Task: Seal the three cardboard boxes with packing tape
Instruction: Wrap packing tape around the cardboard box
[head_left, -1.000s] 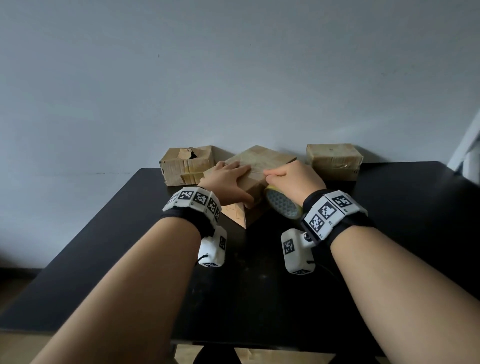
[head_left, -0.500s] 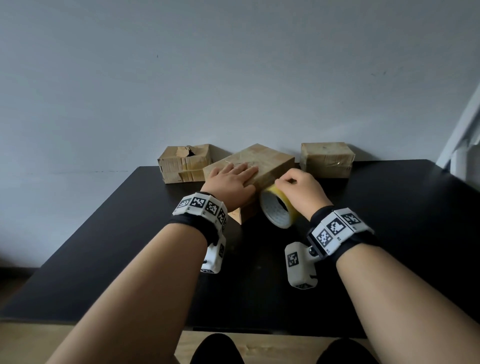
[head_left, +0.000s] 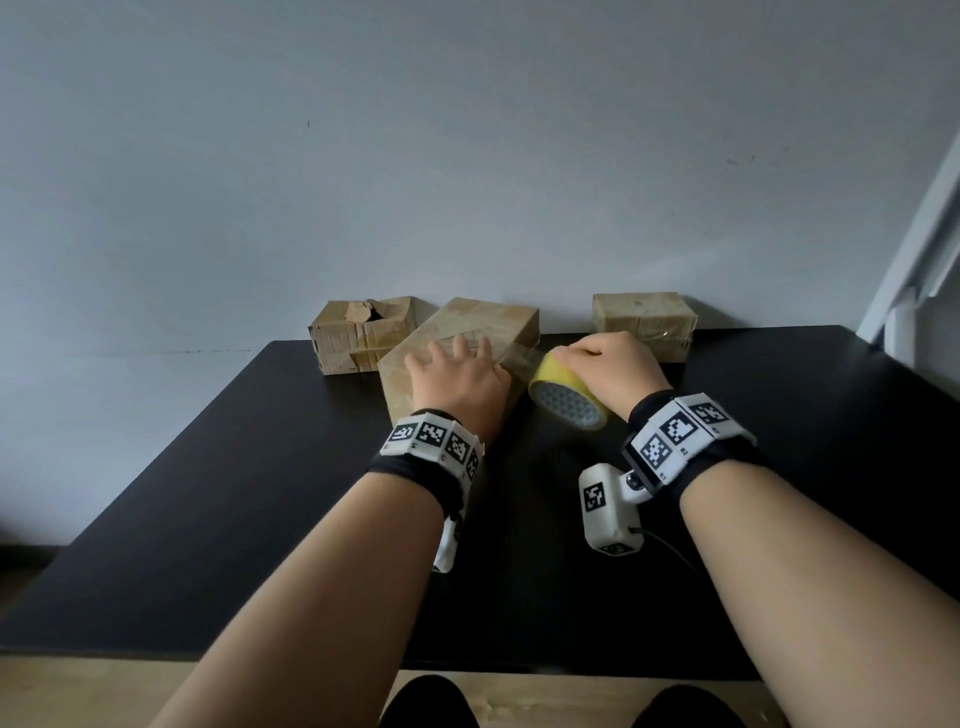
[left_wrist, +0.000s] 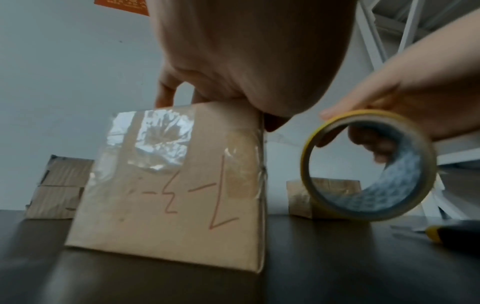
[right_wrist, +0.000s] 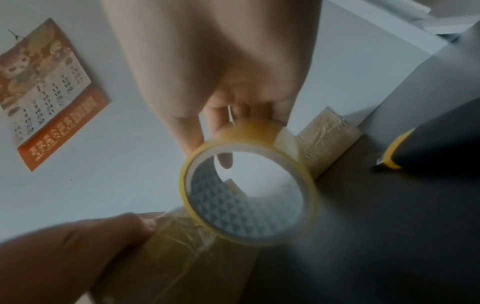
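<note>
Tape roll (head_left: 569, 400) is hanging just right of the middle box (head_left: 457, 332), right hand (head_left: 608, 369) pinching its rim, likely to keep the pulled strip (head_left: 519, 353) taut. Left hand (head_left: 457, 382) is lying spread flat on the box top, probably pinning the tape end and steadying the box on the tabletop (head_left: 260, 493). Two more boxes are sitting far left (head_left: 358, 335) and far right (head_left: 641, 322).

Pale grey wall (head_left: 467, 156), black table (head_left: 208, 493), wall calendar (right_wrist: 44, 92), white shelving frame (head_left: 919, 260)
</note>
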